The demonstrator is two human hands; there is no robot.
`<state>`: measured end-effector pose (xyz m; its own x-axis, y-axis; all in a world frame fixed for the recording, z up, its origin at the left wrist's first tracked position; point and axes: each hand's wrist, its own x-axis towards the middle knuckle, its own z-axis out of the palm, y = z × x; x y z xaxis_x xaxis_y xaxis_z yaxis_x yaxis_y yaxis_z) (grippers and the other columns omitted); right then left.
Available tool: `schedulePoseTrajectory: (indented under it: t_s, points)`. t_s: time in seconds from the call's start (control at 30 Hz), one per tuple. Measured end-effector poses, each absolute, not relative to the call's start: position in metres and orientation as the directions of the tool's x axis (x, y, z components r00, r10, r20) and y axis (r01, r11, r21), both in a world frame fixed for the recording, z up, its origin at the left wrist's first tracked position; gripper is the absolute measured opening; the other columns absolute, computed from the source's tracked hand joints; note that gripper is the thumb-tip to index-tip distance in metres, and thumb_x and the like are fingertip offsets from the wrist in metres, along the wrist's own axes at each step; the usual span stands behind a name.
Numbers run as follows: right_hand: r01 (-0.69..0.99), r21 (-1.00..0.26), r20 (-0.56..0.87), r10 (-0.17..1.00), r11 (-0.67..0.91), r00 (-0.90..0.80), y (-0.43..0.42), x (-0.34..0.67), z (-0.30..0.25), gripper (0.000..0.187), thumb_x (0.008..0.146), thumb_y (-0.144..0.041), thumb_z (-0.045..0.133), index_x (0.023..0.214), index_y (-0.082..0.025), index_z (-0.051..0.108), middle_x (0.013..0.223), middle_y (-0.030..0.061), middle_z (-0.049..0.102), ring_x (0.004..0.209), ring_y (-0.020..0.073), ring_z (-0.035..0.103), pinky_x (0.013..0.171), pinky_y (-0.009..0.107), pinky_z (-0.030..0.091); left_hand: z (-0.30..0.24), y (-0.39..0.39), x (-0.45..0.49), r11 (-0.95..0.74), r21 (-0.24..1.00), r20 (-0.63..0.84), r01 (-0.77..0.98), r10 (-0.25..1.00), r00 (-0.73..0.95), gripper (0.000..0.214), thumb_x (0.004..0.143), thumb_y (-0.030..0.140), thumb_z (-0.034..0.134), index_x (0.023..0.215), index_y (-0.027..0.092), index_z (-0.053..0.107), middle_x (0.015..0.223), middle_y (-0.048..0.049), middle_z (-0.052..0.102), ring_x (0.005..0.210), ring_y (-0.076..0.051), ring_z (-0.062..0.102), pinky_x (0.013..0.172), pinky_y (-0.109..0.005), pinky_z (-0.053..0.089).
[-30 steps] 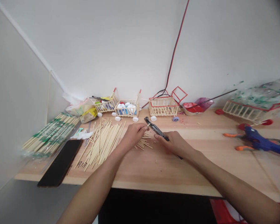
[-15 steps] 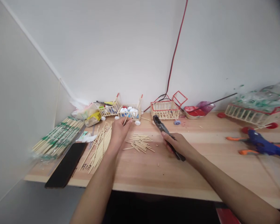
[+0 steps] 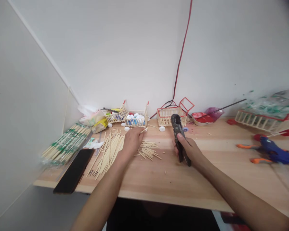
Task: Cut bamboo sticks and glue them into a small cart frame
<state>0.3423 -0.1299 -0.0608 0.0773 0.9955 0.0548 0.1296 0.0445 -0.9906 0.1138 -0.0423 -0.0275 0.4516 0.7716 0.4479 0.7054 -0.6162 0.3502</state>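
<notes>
My left hand (image 3: 133,140) is closed on a short wooden stick (image 3: 144,130), whose pale end sticks out past the fingertips. Just behind and below that hand lies a small pile of cut sticks (image 3: 149,150). Longer sticks (image 3: 112,150) are spread to its left. My right hand (image 3: 188,148) grips black pliers (image 3: 178,128) by the handles, head pointing up and away from me. The pliers stand in front of a stick-built toy cart (image 3: 168,120) with a red rim and partly cover it.
Two small stick carts (image 3: 136,119) holding bits and white caps stand near the wall. Bagged skewers (image 3: 67,144) and a dark flat slab (image 3: 74,170) lie left. A red paint dish (image 3: 202,118), a loaded cart (image 3: 260,123) and a blue glue gun (image 3: 275,150) are right.
My left hand has moved right with its stick, towards the pliers. The pliers have turned more upright and shifted slightly right. The whole view has shifted a little.
</notes>
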Motion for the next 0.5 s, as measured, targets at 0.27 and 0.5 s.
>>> schedulePoseTrajectory:
  t_s: [0.27,0.5]
  points:
    - [0.192,-0.977,0.109,0.989,0.088,0.104,-0.136,0.343,-0.052,0.054,0.089,-0.066,0.036,0.071,-0.018,0.053,0.060,0.0040,0.058,0.053,0.0153,0.053,0.049,0.025,0.040,0.006,-0.045,0.108,-0.582,0.213,0.382,0.785,0.789,0.481,0.029,0.094,0.031,0.045,0.090,0.017,0.070,0.084,-0.0079,0.070,0.078,-0.020,0.061,0.067,-0.027,0.035]
    - [0.292,-0.953,0.107,0.992,0.084,0.061,-0.135,0.346,-0.057,0.049,0.089,-0.061,0.042,0.068,-0.018,0.054,0.061,0.0024,0.057,0.053,0.0141,0.054,0.050,0.025,0.043,0.008,-0.057,0.060,-0.399,0.111,0.268,0.910,0.894,0.359,0.027,0.091,0.031,0.047,0.081,0.016,0.067,0.082,-0.0108,0.070,0.081,-0.023,0.061,0.067,-0.028,0.033]
